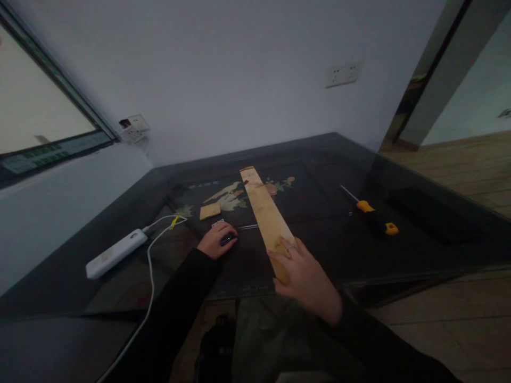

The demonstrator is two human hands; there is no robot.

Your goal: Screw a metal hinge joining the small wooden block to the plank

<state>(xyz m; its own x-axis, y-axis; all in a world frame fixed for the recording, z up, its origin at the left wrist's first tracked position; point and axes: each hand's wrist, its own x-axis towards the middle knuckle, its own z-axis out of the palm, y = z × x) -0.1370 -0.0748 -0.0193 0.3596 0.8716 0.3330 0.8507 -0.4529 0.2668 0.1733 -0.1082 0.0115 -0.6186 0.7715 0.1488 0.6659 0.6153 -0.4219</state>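
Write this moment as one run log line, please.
left hand: closed on small dark tool | right hand: flat on long pale wooden plank | yellow-handled screwdriver: lying apart on dark glass table

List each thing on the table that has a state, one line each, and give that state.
Wooden plank: flat, right hand pressing its near end.
Dark tool: gripped by left hand.
Screwdriver: lying untouched.
Power bank: cable plugged in.
Small wood piece: lying flat.
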